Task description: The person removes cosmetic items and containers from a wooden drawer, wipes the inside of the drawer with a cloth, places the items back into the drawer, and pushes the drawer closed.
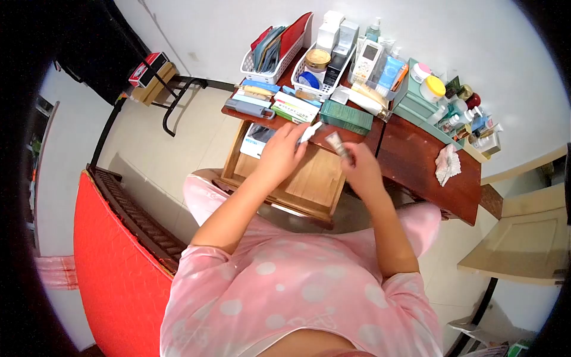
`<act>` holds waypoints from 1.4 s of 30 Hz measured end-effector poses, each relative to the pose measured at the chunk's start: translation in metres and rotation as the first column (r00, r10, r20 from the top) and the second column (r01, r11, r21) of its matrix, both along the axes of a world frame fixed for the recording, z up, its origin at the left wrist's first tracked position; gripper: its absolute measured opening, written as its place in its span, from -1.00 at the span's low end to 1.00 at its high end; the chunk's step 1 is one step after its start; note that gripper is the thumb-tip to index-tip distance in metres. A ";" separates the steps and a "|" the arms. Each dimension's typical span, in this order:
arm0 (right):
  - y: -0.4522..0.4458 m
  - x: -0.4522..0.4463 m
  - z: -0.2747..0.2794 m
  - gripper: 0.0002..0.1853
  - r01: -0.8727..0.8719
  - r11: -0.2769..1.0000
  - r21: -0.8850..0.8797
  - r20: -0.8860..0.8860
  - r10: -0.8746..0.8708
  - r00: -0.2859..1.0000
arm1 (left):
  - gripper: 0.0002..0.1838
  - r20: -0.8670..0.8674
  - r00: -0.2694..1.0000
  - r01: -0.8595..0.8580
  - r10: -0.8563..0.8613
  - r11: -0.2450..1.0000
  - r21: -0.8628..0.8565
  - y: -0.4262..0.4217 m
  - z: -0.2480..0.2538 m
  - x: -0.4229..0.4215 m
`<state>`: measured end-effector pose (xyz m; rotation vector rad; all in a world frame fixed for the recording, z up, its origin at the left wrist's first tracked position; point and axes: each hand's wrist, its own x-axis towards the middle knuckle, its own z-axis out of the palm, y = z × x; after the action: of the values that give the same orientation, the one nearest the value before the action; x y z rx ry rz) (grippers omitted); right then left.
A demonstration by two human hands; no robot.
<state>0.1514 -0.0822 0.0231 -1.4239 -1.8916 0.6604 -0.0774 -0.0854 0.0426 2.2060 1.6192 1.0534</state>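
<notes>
Left hand (282,152) clamped on a white tube (310,132), right hand (362,169) clamped on a beige tube (336,143), green box (346,117) on the counter (407,152) at that hand's twelve o'clock

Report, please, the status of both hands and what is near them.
Left hand: fingers on white tube. Right hand: holding small tube. Green box just beyond; open drawer below.

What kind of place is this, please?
Probably a home bedroom or dressing corner. The dark red wooden table has an open drawer, and it carries bottles, tubes and a yellow-lidded jar that look like cosmetics.
</notes>
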 end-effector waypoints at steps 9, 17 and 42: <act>0.090 0.071 0.015 -0.74 0.280 0.930 0.237 -0.053 -0.275 0.960 | -0.70 -0.174 0.958 0.263 -0.229 0.943 0.203 0.114 -0.005 0.086; 0.120 0.080 0.000 -0.74 0.258 0.926 0.274 0.117 -0.299 0.947 | -0.65 -0.314 0.932 0.236 -0.184 0.962 0.136 0.142 -0.021 0.106; 0.118 -0.019 0.028 -0.91 -0.144 0.903 0.405 0.018 0.150 0.989 | -0.58 0.001 0.983 0.175 -0.181 0.955 0.240 0.069 0.005 -0.003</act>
<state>0.1326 0.0361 0.0511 -1.0162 -1.9964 0.3140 -0.0807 -0.0166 0.0472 2.4271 1.3119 1.2731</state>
